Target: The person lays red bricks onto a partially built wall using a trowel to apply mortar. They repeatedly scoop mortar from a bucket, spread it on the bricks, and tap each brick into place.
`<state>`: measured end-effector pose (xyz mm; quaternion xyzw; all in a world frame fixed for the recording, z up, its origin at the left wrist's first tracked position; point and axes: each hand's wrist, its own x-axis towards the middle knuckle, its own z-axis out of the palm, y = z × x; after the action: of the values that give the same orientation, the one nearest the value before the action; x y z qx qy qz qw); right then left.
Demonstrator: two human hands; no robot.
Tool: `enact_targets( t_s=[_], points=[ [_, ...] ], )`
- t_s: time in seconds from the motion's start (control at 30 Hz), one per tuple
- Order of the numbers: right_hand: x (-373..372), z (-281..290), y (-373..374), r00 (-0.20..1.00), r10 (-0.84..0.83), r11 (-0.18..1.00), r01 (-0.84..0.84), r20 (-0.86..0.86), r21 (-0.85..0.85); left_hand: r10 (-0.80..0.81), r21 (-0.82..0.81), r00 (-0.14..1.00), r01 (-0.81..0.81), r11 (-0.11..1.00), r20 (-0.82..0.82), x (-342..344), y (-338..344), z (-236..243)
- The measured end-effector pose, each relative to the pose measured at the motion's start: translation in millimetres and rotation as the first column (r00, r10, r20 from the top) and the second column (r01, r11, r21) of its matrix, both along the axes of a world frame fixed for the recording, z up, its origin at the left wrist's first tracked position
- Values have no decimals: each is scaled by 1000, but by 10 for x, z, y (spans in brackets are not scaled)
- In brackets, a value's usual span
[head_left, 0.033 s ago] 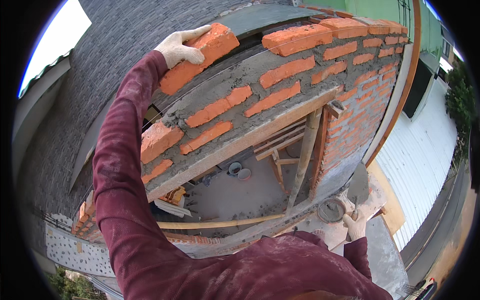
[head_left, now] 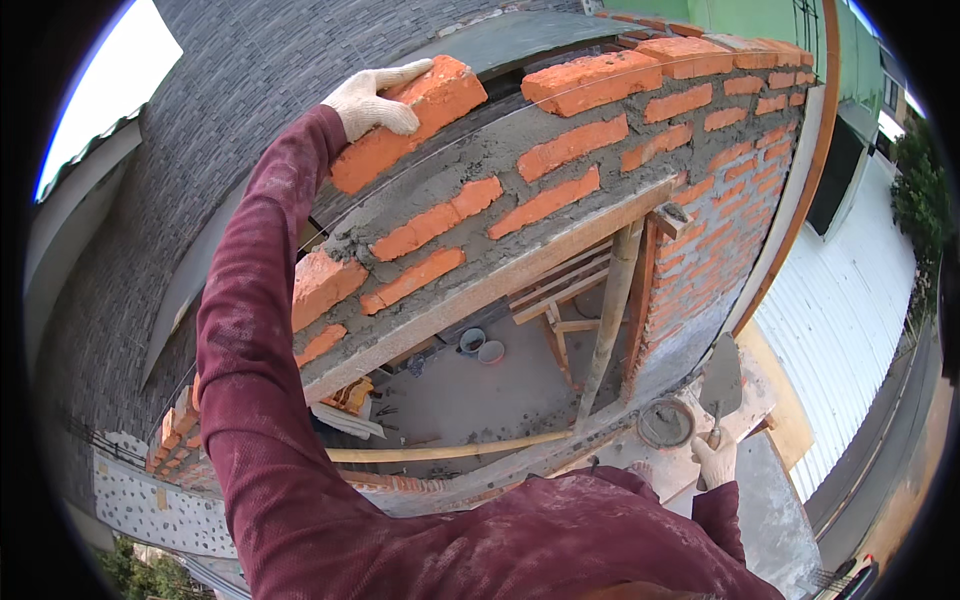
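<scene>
My left hand (head_left: 372, 103), in a pale knitted glove, is closed on an orange brick (head_left: 440, 108). It holds the brick at the top of a curved brick wall (head_left: 570, 142), over a strip of grey mortar (head_left: 425, 158). To the brick's right, past a gap, a top-course brick (head_left: 590, 82) is in place. At lower right, my gloved right hand (head_left: 714, 462) grips the handle of a trowel (head_left: 722, 380), its blade pointing away from me. Beside the trowel stands a round bucket of mortar (head_left: 665, 423). Whether the held brick touches the mortar is hard to tell.
A thin string runs along the wall's top. Below the bricks lies a long wooden board (head_left: 490, 285), with a slanting pole (head_left: 610, 320) under its right end. Far below are two buckets (head_left: 490, 352) on a floor. A white corrugated roof (head_left: 850, 320) is at right.
My left hand and the brick have shifted slightly right and down. The trowel in my right hand has shifted a little, and the whole view has moved slightly.
</scene>
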<state>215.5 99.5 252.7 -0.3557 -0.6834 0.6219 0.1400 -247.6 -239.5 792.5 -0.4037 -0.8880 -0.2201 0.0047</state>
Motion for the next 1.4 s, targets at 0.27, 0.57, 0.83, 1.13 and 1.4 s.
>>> enact_targets(
  t_s=[0.27, 0.57, 0.83, 1.13, 1.4],
  points=[
    [802, -410, 169, 959, -166, 983, 179, 232, -37, -3, -60, 993, 10, 998, 117, -204, 543, -285],
    [694, -540, 323, 965, -111, 993, 117, 236, -10, -34, -93, 988, 48, 994, 154, -261, 526, -403],
    [380, -336, 274, 969, -71, 994, 89, 237, -70, -44, -125, 991, 59, 990, 125, -322, 539, -449],
    [-890, 684, 535, 996, 94, 993, -94, -3, 70, -63, -216, 993, 84, 973, 101, -430, 624, -420],
    [-1308, 2217, 458, 927, 239, 946, -156, -288, 283, 12, -268, 1000, -4, 963, 28, -234, 581, -420]
  ],
)
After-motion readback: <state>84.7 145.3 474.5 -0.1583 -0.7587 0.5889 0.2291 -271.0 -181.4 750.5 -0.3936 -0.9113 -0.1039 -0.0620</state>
